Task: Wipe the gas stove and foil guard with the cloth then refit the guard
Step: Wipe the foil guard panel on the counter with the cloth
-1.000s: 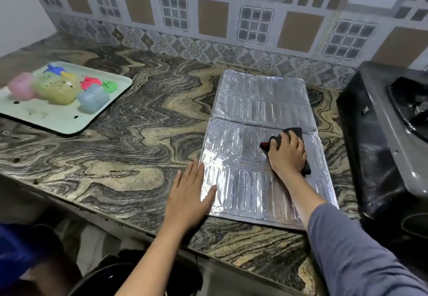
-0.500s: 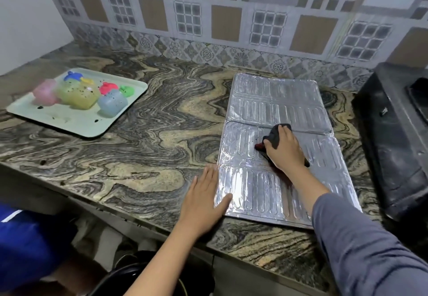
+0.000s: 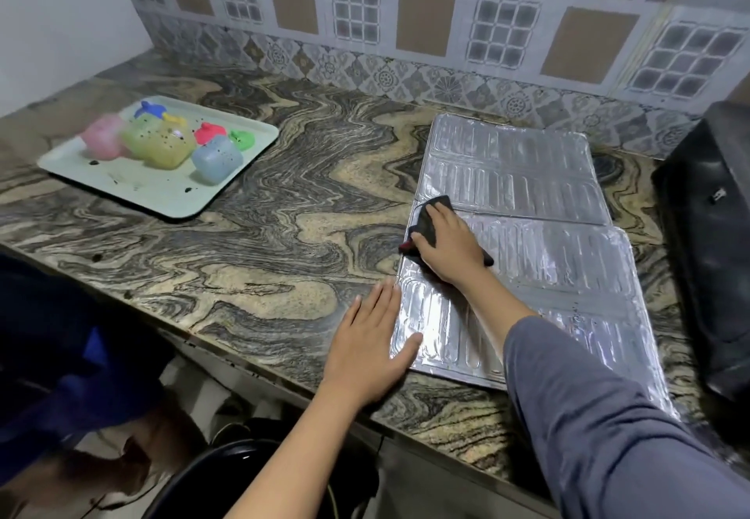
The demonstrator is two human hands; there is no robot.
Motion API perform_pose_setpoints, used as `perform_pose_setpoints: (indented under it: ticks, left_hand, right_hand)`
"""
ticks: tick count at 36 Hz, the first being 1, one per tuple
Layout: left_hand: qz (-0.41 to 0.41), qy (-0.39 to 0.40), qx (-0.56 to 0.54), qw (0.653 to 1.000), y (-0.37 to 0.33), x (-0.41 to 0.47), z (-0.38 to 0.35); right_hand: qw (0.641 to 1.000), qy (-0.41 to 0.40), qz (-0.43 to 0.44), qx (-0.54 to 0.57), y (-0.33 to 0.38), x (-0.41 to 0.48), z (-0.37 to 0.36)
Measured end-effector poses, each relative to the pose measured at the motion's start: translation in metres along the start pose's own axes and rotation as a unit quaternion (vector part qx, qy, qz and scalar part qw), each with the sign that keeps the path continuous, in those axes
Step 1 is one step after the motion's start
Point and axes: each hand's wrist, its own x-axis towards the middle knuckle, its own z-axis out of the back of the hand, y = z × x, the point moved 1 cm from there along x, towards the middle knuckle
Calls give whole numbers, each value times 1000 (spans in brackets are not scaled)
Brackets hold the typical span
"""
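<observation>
Step in hand: wiping the silver ribbed foil guard (image 3: 527, 234), which lies flat on the swirled marble surface (image 3: 284, 210), just left of the black gas stove (image 3: 714, 242) at the right edge of view.
Right hand (image 3: 450, 248): palm down on the dark cloth (image 3: 432, 218), its fingers (image 3: 438, 214) laid together over it and pressing it onto the guard's left edge, near the crease between the panels.
Left hand (image 3: 365, 346): flat and holding nothing, fingers (image 3: 383, 303) loosely spread on the surface, the thumb resting on the guard's near left corner to pin it.
Guard's state: dark specks show on the near right panel, so that area likely needs passes yet.
Doing it well: it looks wise to stroke along the ribs so the cloth reaches the grooves, and to press lightly, since thin foil probably creases or tears under force.
Risk: wiping toward the unpinned right side could slide or buckle the sheet; moving the pinning hand closer to the work should help.
Elsewhere: a pale tray (image 3: 227, 197) of small coloured plastic containers (image 3: 162, 145) sits well apart at the left.
</observation>
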Motion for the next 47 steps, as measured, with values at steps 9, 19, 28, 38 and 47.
perform_pose_setpoints:
  ticks: [9, 19, 28, 38, 47]
  left_hand:
    - [7, -8, 13, 1000, -3, 1, -1]
    - [13, -4, 17, 1000, -3, 2, -3]
    - [8, 0, 27, 1000, -1, 1, -6]
    - [-19, 55, 15, 998, 3, 5, 4]
    - [-24, 53, -39, 998, 12, -20, 13]
  right_hand:
    - [980, 96, 169, -28, -9, -16, 13]
    - [998, 45, 14, -46, -78, -66, 47]
    - [973, -85, -207, -64, -126, -145, 65]
    - [961, -107, -249, -54, -110, -156, 56]
    - [942, -135, -304, -45, -88, -155, 49]
